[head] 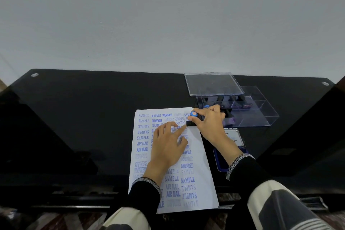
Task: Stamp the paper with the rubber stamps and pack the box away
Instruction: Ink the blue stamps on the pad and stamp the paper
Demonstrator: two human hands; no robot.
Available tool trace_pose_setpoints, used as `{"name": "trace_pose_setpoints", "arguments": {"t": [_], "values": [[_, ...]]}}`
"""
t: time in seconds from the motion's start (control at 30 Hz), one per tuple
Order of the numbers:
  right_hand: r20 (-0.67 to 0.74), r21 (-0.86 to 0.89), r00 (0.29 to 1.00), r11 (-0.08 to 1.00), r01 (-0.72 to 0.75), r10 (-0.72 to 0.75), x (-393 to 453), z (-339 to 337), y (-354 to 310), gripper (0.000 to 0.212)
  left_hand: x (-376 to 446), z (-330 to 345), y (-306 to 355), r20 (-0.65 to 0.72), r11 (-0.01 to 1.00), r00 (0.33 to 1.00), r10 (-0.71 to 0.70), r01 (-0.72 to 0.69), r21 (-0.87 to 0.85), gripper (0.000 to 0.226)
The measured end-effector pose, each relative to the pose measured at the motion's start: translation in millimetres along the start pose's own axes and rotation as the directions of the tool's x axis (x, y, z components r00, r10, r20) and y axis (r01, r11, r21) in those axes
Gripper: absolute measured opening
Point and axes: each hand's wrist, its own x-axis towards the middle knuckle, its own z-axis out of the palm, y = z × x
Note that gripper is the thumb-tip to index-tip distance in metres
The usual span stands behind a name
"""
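My right hand (pixel 209 123) pinches the rubber stamp (pixel 192 118), light and rigid, by its blue-capped knob, at the paper's (pixel 203 173) one o'clock corner. My left hand (pixel 168 147) lies spread, pinning the thin, slippery sheet to the glossy bench (pixel 84 117).

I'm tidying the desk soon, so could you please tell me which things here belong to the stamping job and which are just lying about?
In use: paper, stamp held by the right hand, left hand pressing the paper, ink pad, clear box with more stamps, box lid.

Lying about: nothing visible on the black table.
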Motion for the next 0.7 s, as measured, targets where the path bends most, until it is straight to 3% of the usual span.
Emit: {"name": "trace_pose_setpoints", "arguments": {"t": [0.27, 0.37, 0.5, 0.7], "values": [[-0.011, -0.111, 0.998, 0.992, 0.059, -0.061, -0.1, -1.1, 1.2, 0.04, 0.1, 0.8, 0.2, -0.015, 1.0, 1.0, 0.006, -0.007, -0.013, 0.046], [-0.029, -0.198, 0.994, 0.976, 0.094, -0.101, 0.1, 0.5, 1.8, 0.04, 0.8, -2.8, -1.4, 0.006, 0.992, 1.0, -0.014, 0.014, -0.125, 0.044], [-0.058, -0.222, 0.992, 0.97, 0.098, -0.114, -0.7, 3.1, 1.6, 0.037, -2.0, -13.0, -11.6, -0.043, 0.957, 0.99, -0.136, 0.12, -0.263, 0.038], [-0.034, -0.245, 0.995, 0.966, 0.08, -0.091, 0.7, 3.2, 0.6, 0.036, -5.6, -33.9, -45.1, -0.15, 0.947, 0.948, -0.283, 0.251, -0.198, 0.034]]}}
